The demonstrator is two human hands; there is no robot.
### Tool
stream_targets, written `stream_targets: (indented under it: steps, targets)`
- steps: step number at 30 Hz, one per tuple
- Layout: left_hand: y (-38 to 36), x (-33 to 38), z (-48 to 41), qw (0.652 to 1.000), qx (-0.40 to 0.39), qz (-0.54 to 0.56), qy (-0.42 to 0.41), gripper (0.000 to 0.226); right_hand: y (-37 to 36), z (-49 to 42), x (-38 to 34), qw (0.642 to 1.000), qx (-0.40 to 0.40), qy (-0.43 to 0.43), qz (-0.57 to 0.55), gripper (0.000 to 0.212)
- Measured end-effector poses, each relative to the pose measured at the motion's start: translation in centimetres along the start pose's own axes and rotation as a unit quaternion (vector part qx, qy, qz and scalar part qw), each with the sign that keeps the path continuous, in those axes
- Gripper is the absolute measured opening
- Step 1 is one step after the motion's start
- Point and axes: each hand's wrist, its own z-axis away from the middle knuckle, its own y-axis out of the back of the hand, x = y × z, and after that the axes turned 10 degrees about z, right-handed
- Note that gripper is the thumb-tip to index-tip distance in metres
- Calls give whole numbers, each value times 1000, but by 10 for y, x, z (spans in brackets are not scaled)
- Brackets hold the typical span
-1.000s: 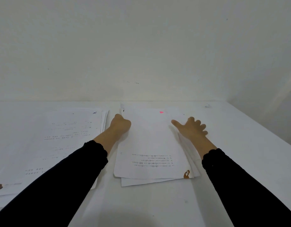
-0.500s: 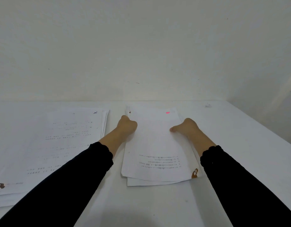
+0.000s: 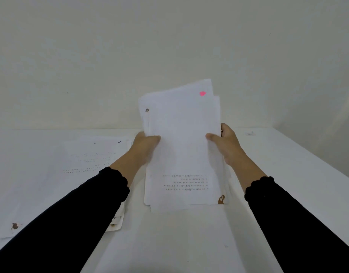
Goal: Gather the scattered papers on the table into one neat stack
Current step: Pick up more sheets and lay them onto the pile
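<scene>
A bundle of white printed sheets (image 3: 181, 146) is held up off the white table (image 3: 287, 174), tilted with its top edge toward the wall. A pink mark sits near its top right corner and a brown stain at its lower right. My left hand (image 3: 145, 143) grips the bundle's left edge and my right hand (image 3: 224, 140) grips the right edge, thumbs on the front. The sheets are slightly offset from each other. A second spread of papers (image 3: 57, 174) lies flat on the table at the left, partly under my left sleeve.
A plain white wall (image 3: 169, 46) stands directly behind the table. The table's right edge (image 3: 317, 154) runs diagonally at the right. A small crumb-like speck (image 3: 249, 132) lies near the far right corner.
Both hands closed on the sides of the middle pile and lifted it from lying flat on the table to tilted up in the air. The left papers did not move.
</scene>
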Motion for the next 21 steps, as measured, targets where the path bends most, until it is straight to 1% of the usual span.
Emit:
stream_targets:
  steps: [2, 5, 7, 9, 12, 15, 18, 21]
  targets:
    - [-5, 17, 6, 996, 12, -28, -85, 29, 1, 2, -13, 999, 31, 35, -10, 24]
    - [-11, 44, 24, 975, 28, -74, -206, 16, 0, 8, -33, 993, 85, 80, -27, 23]
    - [-13, 54, 33, 961, 16, -70, -267, 15, -1, 12, -42, 987, 110, 105, -42, 17]
    - [-13, 61, 41, 952, 8, -59, -301, 15, -2, 15, -47, 983, 123, 123, -60, 12]
    - [-8, 58, 45, 954, 4, -55, -295, 16, -5, 21, -46, 983, 124, 119, -68, 17]
    - [-2, 45, 47, 963, 11, -77, -258, 18, -8, 26, -36, 989, 113, 89, -42, 21]
    - [1, 34, 48, 966, 22, -108, -234, 12, -12, 31, -29, 991, 107, 79, -6, 12]
    - [0, 38, 52, 963, 24, -107, -246, 10, -12, 35, -35, 989, 115, 91, 7, 9]
